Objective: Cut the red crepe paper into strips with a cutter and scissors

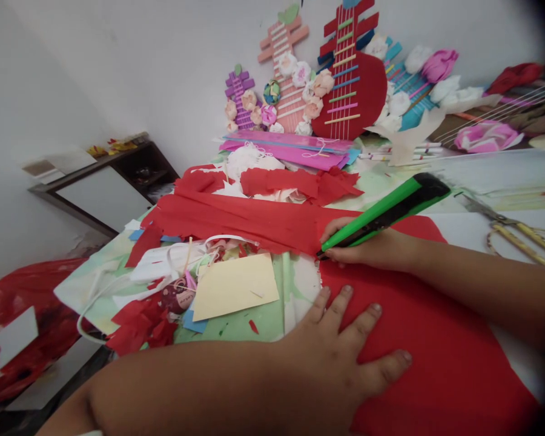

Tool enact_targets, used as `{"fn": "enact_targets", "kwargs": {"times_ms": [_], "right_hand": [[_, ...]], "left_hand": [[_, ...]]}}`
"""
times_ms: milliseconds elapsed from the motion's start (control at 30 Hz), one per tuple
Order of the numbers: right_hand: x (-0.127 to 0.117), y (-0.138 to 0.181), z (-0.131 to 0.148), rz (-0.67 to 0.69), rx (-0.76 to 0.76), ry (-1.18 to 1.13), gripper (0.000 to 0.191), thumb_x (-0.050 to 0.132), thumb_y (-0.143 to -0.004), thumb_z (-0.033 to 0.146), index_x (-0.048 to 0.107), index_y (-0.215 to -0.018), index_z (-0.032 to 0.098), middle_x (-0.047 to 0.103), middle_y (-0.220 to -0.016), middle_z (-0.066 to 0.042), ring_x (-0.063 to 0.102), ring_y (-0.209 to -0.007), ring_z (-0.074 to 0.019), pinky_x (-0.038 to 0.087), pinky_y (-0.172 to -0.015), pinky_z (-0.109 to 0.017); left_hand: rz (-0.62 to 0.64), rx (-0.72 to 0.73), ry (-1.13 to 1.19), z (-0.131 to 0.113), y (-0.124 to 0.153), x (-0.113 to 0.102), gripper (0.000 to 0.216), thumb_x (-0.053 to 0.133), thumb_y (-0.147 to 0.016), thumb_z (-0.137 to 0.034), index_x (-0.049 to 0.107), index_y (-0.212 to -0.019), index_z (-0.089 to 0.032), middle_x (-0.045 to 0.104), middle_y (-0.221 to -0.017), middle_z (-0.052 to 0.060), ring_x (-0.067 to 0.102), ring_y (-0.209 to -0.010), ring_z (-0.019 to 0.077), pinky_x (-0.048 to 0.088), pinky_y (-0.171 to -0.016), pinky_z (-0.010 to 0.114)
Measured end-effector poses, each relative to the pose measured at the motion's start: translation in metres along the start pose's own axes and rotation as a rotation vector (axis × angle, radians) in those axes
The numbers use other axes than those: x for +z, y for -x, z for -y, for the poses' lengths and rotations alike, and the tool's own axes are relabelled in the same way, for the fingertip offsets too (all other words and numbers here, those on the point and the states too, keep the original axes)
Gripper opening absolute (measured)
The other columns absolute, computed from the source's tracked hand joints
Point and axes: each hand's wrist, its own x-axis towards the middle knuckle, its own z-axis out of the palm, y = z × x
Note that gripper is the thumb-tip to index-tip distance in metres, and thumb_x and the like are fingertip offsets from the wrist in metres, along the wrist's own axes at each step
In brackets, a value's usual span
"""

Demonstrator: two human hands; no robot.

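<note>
My right hand (372,249) grips a green and black utility knife (381,209). The knife's tip points down at the edge where a long red strip (240,219) meets a wide red sheet (427,339). Fingers spread, my left hand (331,357) lies flat on the lower left part of that sheet. The blade itself is too small to make out. Left of my hands lies a cream card (236,287) among scraps.
Brass-handled scissors (518,227) lie at the right. Torn red paper (300,183) and purple sheets (290,148) lie behind. Paper-flowered lute-shaped crafts, one of them red (363,91), lean on the wall. A low cabinet (104,188) stands left, above a red plastic bag (22,290).
</note>
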Motion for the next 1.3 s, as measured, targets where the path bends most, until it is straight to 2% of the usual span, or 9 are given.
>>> {"fn": "enact_targets", "kwargs": {"times_ms": [300, 467, 700, 933, 1100, 1300], "right_hand": [[-0.001, 0.007, 0.002, -0.106, 0.022, -0.068, 0.017, 0.059, -0.070, 0.027, 0.052, -0.082, 0.016, 0.057, -0.058, 0.003, 0.054, -0.051, -0.0079, 0.044, -0.049, -0.019], [-0.002, 0.006, 0.003, -0.059, -0.007, -0.021, 0.014, 0.058, -0.071, 0.026, 0.054, -0.079, 0.016, 0.056, -0.058, 0.003, 0.054, -0.052, -0.0075, 0.044, -0.050, -0.019], [-0.002, 0.003, -0.001, 0.005, -0.033, 0.066, 0.014, 0.057, -0.070, 0.029, 0.058, -0.078, 0.018, 0.059, -0.063, 0.003, 0.054, -0.053, -0.0070, 0.044, -0.050, -0.019], [-0.005, 0.008, 0.000, -0.089, 0.022, 0.033, 0.018, 0.059, -0.070, 0.032, 0.057, -0.081, 0.019, 0.059, -0.064, 0.003, 0.056, -0.052, -0.0084, 0.046, -0.050, -0.020], [-0.008, 0.008, -0.003, -0.018, -0.016, 0.033, 0.018, 0.058, -0.071, 0.035, 0.059, -0.082, 0.019, 0.059, -0.063, 0.003, 0.056, -0.054, -0.0084, 0.047, -0.052, -0.021], [-0.007, 0.006, -0.007, -0.016, -0.037, 0.038, 0.019, 0.058, -0.072, 0.034, 0.059, -0.083, 0.019, 0.059, -0.064, 0.003, 0.055, -0.053, -0.0075, 0.045, -0.051, -0.019]], "left_hand": [[0.038, 0.012, -0.011, 0.002, 0.000, -0.001, 0.081, 0.054, -0.076, -0.050, 0.012, -0.141, -0.026, 0.003, -0.146, 0.017, -0.002, -0.127, 0.0473, 0.011, -0.096, 0.065], [0.043, -0.019, 0.017, -0.001, 0.001, -0.006, 0.076, 0.047, -0.078, -0.057, 0.016, -0.140, -0.025, 0.005, -0.146, 0.017, -0.003, -0.127, 0.0462, 0.011, -0.096, 0.064], [0.028, -0.012, 0.042, -0.001, 0.002, -0.008, 0.071, 0.041, -0.081, -0.058, 0.018, -0.140, -0.025, 0.006, -0.145, 0.018, -0.003, -0.127, 0.0459, 0.012, -0.096, 0.064], [0.031, -0.021, 0.059, -0.002, 0.002, -0.008, 0.070, 0.041, -0.081, -0.058, 0.019, -0.139, -0.025, 0.005, -0.145, 0.018, -0.006, -0.126, 0.0458, 0.011, -0.096, 0.065], [0.058, -0.024, 0.057, -0.003, 0.002, -0.011, 0.074, 0.041, -0.079, -0.061, 0.018, -0.140, -0.025, 0.004, -0.145, 0.018, -0.006, -0.127, 0.0453, 0.011, -0.095, 0.065], [0.060, -0.033, 0.062, -0.003, 0.002, -0.012, 0.076, 0.043, -0.077, -0.062, 0.019, -0.139, -0.025, 0.005, -0.145, 0.019, -0.006, -0.127, 0.0454, 0.008, -0.097, 0.064]]}}
